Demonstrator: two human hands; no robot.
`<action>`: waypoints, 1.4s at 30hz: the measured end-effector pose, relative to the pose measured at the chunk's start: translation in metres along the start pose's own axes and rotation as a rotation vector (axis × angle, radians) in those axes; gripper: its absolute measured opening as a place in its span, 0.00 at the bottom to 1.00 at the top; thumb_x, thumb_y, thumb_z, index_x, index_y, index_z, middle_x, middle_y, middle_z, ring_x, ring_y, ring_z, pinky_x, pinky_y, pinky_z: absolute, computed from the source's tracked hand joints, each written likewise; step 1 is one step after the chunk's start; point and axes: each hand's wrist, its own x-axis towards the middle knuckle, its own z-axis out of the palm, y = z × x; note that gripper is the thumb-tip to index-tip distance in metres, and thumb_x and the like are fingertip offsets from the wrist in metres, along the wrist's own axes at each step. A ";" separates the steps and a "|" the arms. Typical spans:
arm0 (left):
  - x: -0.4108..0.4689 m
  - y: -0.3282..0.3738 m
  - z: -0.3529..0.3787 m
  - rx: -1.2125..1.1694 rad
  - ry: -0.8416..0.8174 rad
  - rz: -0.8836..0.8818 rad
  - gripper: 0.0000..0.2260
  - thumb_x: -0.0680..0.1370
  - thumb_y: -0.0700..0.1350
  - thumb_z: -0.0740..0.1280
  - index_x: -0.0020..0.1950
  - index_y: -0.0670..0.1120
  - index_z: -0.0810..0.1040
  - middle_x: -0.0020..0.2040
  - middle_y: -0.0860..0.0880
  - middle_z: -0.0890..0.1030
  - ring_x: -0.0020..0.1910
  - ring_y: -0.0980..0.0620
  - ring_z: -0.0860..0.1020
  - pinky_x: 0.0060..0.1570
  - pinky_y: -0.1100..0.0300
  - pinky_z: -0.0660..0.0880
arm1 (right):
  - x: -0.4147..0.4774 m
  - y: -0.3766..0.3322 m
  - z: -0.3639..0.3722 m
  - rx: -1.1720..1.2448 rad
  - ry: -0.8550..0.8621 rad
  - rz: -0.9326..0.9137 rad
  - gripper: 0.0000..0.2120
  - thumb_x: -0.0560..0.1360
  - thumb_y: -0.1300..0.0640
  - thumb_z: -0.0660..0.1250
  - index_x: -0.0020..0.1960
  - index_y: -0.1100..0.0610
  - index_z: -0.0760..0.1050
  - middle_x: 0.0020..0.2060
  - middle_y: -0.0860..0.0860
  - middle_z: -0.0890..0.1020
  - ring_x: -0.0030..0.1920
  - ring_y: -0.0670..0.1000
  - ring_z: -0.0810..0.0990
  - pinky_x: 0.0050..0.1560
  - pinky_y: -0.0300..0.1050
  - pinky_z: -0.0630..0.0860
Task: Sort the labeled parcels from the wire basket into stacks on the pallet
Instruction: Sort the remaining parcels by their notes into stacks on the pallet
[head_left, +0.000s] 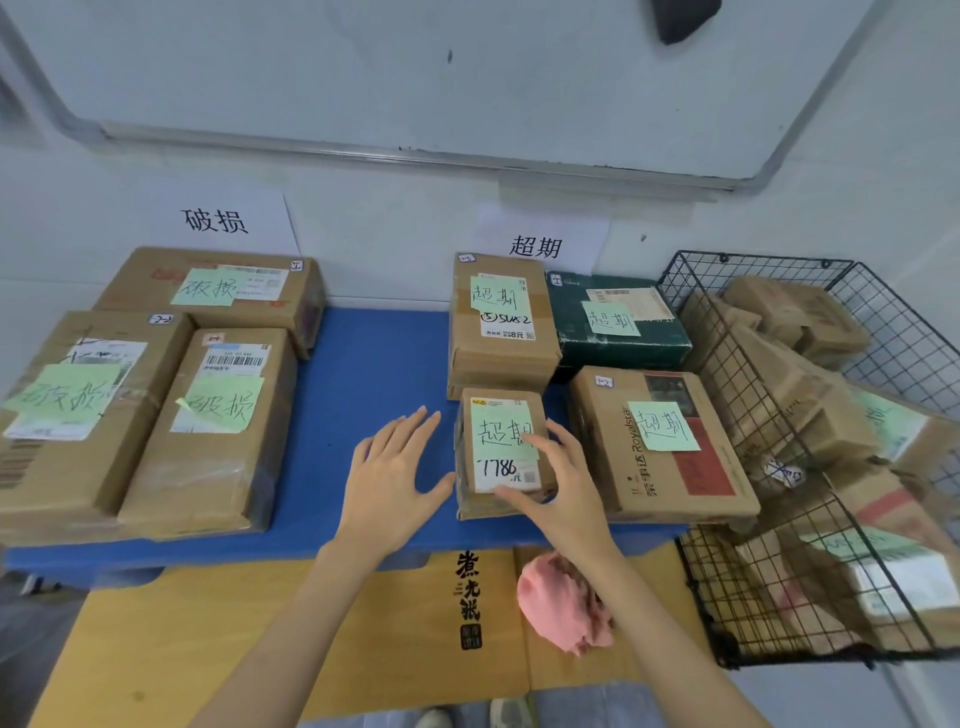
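A small cardboard parcel (497, 447) with a green 超期 note stands on the blue pallet (374, 374), front right of centre. My right hand (561, 483) grips it, thumb across its near edge and fingers over its right side. My left hand (392, 475) hovers flat with spread fingers just left of it, thumb near its left side. Around it stand three more 超期 parcels: a tall brown one (498, 322), a dark green one (613, 322) and a Royalstar box (665, 447). Three 破损 parcels (208, 426) fill the pallet's left side. The wire basket (810, 467) on the right holds several parcels.
Paper signs 破损 (215, 221) and 超期 (537, 245) hang on the wall under a whiteboard (415, 78). A flattened yellow carton (311, 649) and a pink cloth (561, 603) lie on the floor in front of the pallet. Bare blue pallet surface runs between the two groups.
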 end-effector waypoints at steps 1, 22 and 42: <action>0.000 0.000 -0.001 -0.006 0.003 0.004 0.36 0.73 0.67 0.50 0.78 0.53 0.63 0.77 0.53 0.64 0.75 0.50 0.63 0.72 0.52 0.59 | 0.000 -0.001 0.000 -0.019 -0.012 -0.020 0.36 0.66 0.33 0.72 0.70 0.46 0.70 0.75 0.38 0.59 0.73 0.42 0.63 0.65 0.44 0.71; 0.014 0.011 0.018 -0.234 -0.048 0.149 0.36 0.69 0.71 0.59 0.74 0.56 0.68 0.72 0.59 0.71 0.69 0.56 0.67 0.67 0.55 0.62 | -0.009 0.006 -0.051 -0.400 0.040 -0.055 0.33 0.74 0.33 0.63 0.74 0.46 0.66 0.74 0.42 0.65 0.73 0.44 0.64 0.67 0.44 0.69; 0.036 0.068 0.038 -0.200 -0.074 0.132 0.32 0.74 0.63 0.69 0.75 0.53 0.68 0.72 0.55 0.71 0.71 0.50 0.66 0.68 0.51 0.63 | -0.049 0.022 -0.120 -0.548 0.177 0.151 0.29 0.77 0.40 0.66 0.73 0.51 0.68 0.75 0.51 0.65 0.77 0.54 0.59 0.74 0.59 0.62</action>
